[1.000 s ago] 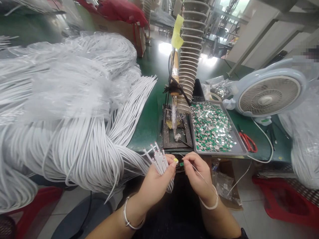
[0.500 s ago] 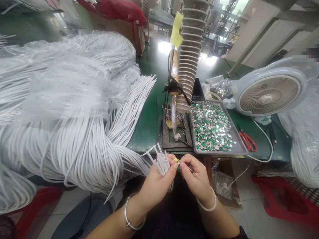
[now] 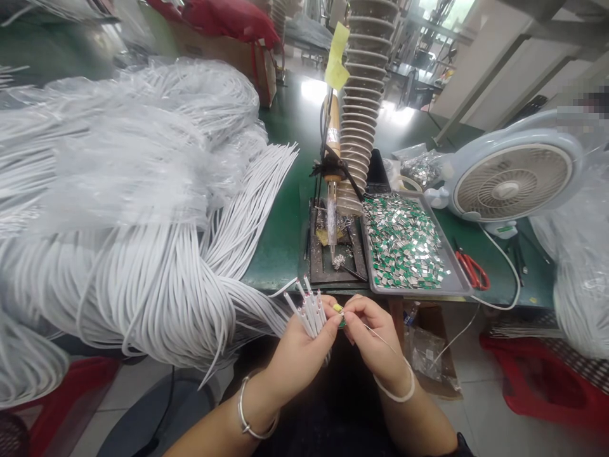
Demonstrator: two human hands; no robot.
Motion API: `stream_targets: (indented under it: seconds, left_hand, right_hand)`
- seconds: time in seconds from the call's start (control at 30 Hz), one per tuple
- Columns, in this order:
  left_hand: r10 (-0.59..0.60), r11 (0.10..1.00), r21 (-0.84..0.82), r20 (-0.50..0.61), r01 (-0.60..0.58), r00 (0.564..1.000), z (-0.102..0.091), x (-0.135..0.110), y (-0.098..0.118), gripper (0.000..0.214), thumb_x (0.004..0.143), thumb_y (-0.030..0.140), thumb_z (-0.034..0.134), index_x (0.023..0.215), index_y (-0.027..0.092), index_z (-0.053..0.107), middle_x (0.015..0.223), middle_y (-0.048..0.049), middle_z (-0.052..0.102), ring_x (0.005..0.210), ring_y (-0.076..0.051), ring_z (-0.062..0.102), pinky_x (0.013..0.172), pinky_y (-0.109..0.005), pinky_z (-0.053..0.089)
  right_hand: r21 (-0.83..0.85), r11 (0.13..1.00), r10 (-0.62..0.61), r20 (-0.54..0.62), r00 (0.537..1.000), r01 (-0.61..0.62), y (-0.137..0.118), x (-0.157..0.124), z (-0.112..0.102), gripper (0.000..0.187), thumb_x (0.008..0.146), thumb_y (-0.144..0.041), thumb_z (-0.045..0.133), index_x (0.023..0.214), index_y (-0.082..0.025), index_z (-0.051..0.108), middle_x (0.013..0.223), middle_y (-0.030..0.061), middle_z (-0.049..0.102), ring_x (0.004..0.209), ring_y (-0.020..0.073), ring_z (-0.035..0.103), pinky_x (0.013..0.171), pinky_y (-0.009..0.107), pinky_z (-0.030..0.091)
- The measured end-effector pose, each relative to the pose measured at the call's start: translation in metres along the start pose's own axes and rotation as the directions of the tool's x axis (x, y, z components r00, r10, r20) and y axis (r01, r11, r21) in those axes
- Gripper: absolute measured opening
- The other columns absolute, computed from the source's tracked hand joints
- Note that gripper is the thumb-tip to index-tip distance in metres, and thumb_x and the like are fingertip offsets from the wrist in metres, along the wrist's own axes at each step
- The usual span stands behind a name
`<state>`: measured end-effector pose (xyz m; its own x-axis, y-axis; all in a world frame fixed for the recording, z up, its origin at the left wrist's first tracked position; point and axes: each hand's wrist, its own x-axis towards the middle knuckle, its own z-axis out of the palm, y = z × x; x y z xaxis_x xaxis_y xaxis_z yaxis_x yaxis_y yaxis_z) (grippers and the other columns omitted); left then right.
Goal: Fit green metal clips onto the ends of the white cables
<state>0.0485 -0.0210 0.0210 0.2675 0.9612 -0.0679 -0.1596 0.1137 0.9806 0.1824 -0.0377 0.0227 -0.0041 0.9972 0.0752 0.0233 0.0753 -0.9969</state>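
My left hand (image 3: pixel 295 358) is closed around a bundle of white cables (image 3: pixel 309 312), whose stripped ends with reddish tips point up. Its thumb and fingertips meet those of my right hand (image 3: pixel 375 336) in front of the table edge. Between the fingertips shows a small green circuit board (image 3: pixel 342 322), mostly hidden, beside a small yellow piece (image 3: pixel 337 308). My right hand is closed in a pinch, and a thin silvery wire (image 3: pixel 378 336) runs back from it over the palm. Just beyond the hands, a soldering iron (image 3: pixel 333 136) is fixed tip down above a dark stand (image 3: pixel 316 274).
Left lies a big heap of white cables (image 3: pixel 157 285) under clear plastic. A grey tray (image 3: pixel 454 266) of small green-and-metal boards (image 3: pixel 404 241) sits right, near red-handled scissors (image 3: pixel 473 270) and a fan (image 3: pixel 516 181). A ribbed duct (image 3: pixel 364 95) hangs behind the iron.
The cable ends in my left hand have shifted slightly and lean a little differently. My fingertips have moved only slightly and stay together at the small board.
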Motion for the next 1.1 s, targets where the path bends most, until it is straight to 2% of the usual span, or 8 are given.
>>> stream_targets:
  seconds: [0.23, 0.4, 0.57, 0.83, 1.1]
  left_hand:
    - [0.022, 1.000, 0.019, 0.005, -0.022, 1.000, 0.003, -0.001, 0.002, 0.007, 0.079, 0.018, 0.056, 0.072, 0.018, 0.056, 0.087, -0.0023, 0.055, 0.081, -0.014, 0.056, 0.079, -0.028, 0.045]
    - [0.075, 0.996, 0.039, -0.010, -0.075, 0.997, 0.007, -0.002, 0.005, 0.007, 0.079, 0.016, 0.053, 0.073, 0.018, 0.054, 0.082, -0.0011, 0.054, 0.077, -0.013, 0.055, 0.075, -0.026, 0.046]
    - [0.152, 0.981, 0.117, 0.011, -0.152, 0.988, 0.008, -0.002, 0.002, 0.009, 0.082, 0.016, 0.051, 0.073, 0.019, 0.052, 0.078, -0.0006, 0.053, 0.073, -0.014, 0.054, 0.071, -0.026, 0.045]
    - [0.254, 0.943, 0.212, 0.035, -0.256, 0.967, 0.007, -0.003, -0.005, 0.010, 0.084, 0.014, 0.049, 0.076, 0.020, 0.051, 0.084, -0.0013, 0.054, 0.079, -0.015, 0.054, 0.075, -0.027, 0.043]
    - [0.240, 0.935, 0.256, 0.052, -0.245, 0.969, 0.006, -0.002, -0.005, 0.013, 0.084, 0.017, 0.050, 0.072, 0.019, 0.055, 0.084, -0.0028, 0.056, 0.081, -0.017, 0.055, 0.077, -0.029, 0.042]
  right_hand:
    - [0.183, 0.979, 0.094, -0.009, 0.996, -0.091, 0.007, -0.003, 0.002, 0.015, 0.083, -0.028, 0.057, 0.072, -0.018, 0.055, 0.063, -0.0052, 0.045, 0.048, 0.0048, 0.039, 0.046, 0.020, 0.030]
    - [0.374, 0.915, 0.162, 0.001, 0.987, -0.150, 0.010, -0.003, 0.007, 0.017, 0.081, -0.030, 0.060, 0.070, -0.018, 0.054, 0.056, -0.0062, 0.045, 0.044, 0.0044, 0.037, 0.042, 0.019, 0.027]
    - [0.482, 0.847, 0.239, 0.027, 0.971, -0.222, 0.004, -0.001, 0.008, 0.021, 0.075, -0.033, 0.066, 0.067, -0.018, 0.054, 0.050, -0.0075, 0.045, 0.040, 0.0036, 0.037, 0.039, 0.017, 0.026]
    - [0.473, 0.824, 0.323, 0.059, 0.945, -0.311, -0.001, 0.002, 0.007, 0.027, 0.071, -0.037, 0.068, 0.065, -0.018, 0.050, 0.041, -0.0089, 0.044, 0.035, 0.0035, 0.036, 0.036, 0.015, 0.027]
    - [0.358, 0.865, 0.336, 0.105, 0.936, -0.351, -0.002, 0.004, -0.002, 0.031, 0.072, -0.042, 0.066, 0.066, -0.018, 0.049, 0.040, -0.0092, 0.045, 0.033, 0.0035, 0.036, 0.035, 0.016, 0.027]
